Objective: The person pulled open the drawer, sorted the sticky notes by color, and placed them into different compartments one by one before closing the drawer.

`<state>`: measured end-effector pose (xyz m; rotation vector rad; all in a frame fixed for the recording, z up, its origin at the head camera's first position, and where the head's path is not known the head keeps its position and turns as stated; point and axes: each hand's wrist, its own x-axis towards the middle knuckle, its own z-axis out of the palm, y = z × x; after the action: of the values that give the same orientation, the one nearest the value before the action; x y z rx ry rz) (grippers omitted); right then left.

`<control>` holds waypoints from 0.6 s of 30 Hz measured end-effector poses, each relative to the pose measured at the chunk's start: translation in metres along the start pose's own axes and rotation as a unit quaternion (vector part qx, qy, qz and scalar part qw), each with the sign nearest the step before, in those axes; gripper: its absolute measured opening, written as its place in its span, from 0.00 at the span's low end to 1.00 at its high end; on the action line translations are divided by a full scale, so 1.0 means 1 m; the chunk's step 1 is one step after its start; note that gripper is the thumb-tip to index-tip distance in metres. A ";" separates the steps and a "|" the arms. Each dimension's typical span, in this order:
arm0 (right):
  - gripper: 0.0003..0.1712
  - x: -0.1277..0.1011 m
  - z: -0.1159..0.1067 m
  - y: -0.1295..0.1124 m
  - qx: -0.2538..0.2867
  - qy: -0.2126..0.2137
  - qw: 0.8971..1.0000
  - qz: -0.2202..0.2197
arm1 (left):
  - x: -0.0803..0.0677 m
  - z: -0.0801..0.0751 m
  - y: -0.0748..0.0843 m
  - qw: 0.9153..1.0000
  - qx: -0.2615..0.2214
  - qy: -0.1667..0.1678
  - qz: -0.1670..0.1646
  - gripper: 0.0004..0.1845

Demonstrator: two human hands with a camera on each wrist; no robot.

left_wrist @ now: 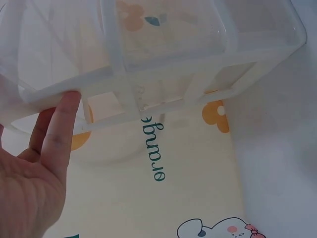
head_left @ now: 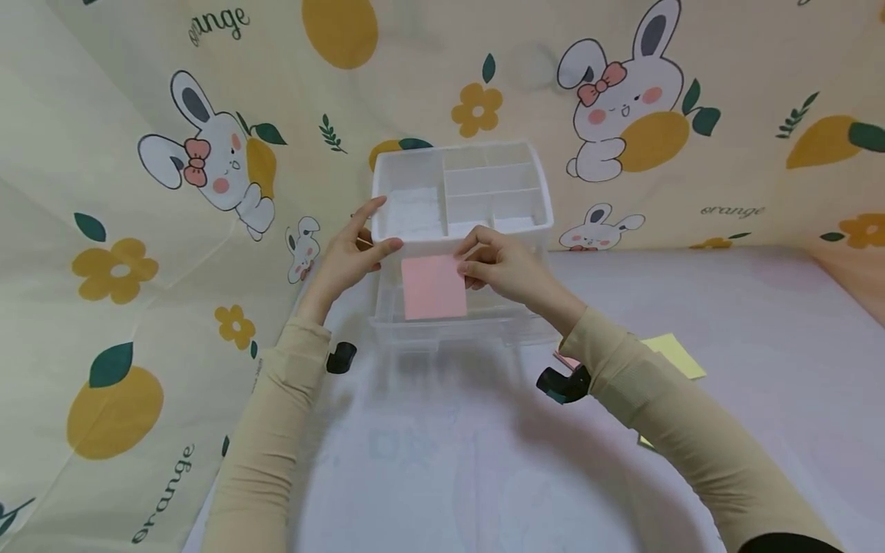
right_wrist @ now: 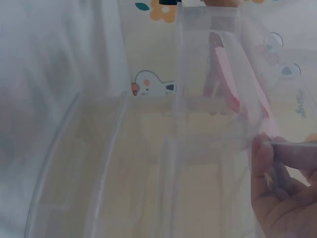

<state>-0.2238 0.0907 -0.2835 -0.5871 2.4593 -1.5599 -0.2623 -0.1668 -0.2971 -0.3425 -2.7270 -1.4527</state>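
The right hand [head_left: 501, 265] pinches the right edge of a pink sticky-note pad [head_left: 433, 286], held over the open drawer of a clear plastic desk organizer [head_left: 462, 188]. Light and floppy, it is probably best gripped by its edges. The left hand [head_left: 353, 253] rests open-fingered against the organizer's left rim.

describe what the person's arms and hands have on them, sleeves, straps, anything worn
Both arms wear long, close-fitting beige sleeves of ribbed knit that end at the wrists. A small black device sits under each wrist, the left one plain black, the right one black with a dark teal tint. The left hand and right hand are bare, with no gloves or rings visible.
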 end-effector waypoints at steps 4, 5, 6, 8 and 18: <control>0.09 0.003 0.006 -0.001 -0.007 -0.008 1.000 0.005 | 0.000 0.000 0.000 1.000 -0.003 0.001 -0.001 0.38; 0.09 0.004 0.008 -0.002 -0.007 -0.010 1.000 0.006 | 0.000 0.000 0.000 1.000 -0.002 0.001 -0.001 0.38; 0.09 0.005 0.009 -0.001 -0.009 -0.013 1.000 0.006 | 0.000 0.000 0.000 1.000 -0.003 0.001 -0.002 0.38; 0.09 0.006 0.011 -0.001 -0.011 -0.021 1.000 0.006 | 0.001 0.000 0.000 1.000 -0.004 0.001 -0.002 0.38; 0.12 0.007 0.013 0.000 -0.015 -0.081 0.996 0.037 | 0.002 0.000 -0.002 1.000 0.002 0.001 -0.007 0.38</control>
<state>-0.2260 0.0770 -0.2892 -0.5945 2.3590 -1.3924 -0.2650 -0.1678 -0.2983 -0.3223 -2.7362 -1.4485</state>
